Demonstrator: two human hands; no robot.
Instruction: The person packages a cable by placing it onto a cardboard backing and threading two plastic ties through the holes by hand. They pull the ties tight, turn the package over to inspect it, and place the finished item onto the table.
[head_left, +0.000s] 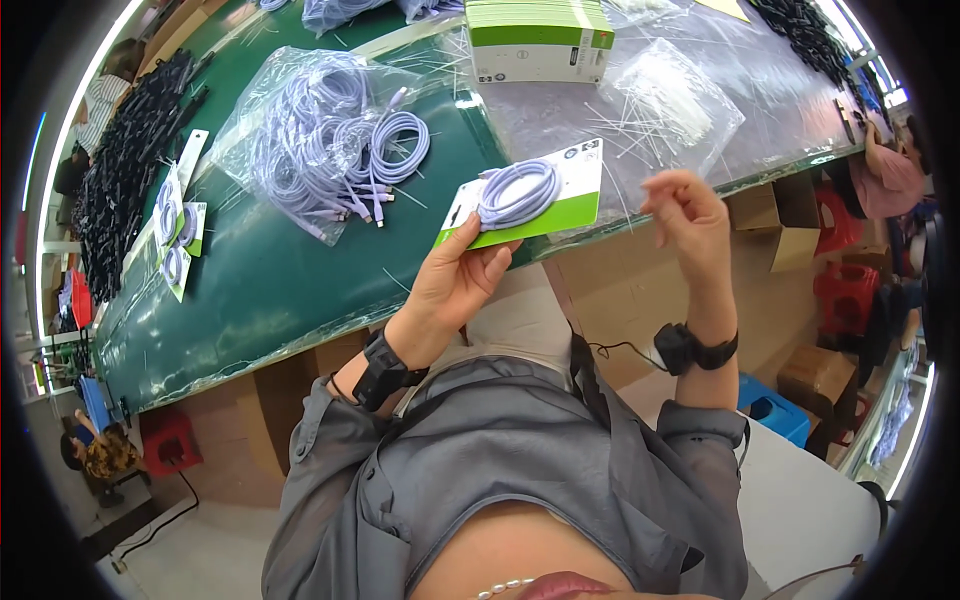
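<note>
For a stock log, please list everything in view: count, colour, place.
Table: one, green, upper middle
Held card: one, white and green, centre
Coiled cable: one, lavender, on that card
Bagged cables: many, lavender, middle and top
Carded cables: about three, lavender, table's left
Black heaps: two, black, left and upper right
Card stack: one, white and green, top centre
Thin ties: many, white, upper right
Cardboard boxes: several, brown, under and beside table
Stools: several, red or blue, both sides
Co-workers: several, mixed clothing, both edges
Wristbands: two, black, one per wrist
Shirt: one, grey, bottom
Left hand: one, bare, holding card
Right hand: one, bare, beside card
</note>
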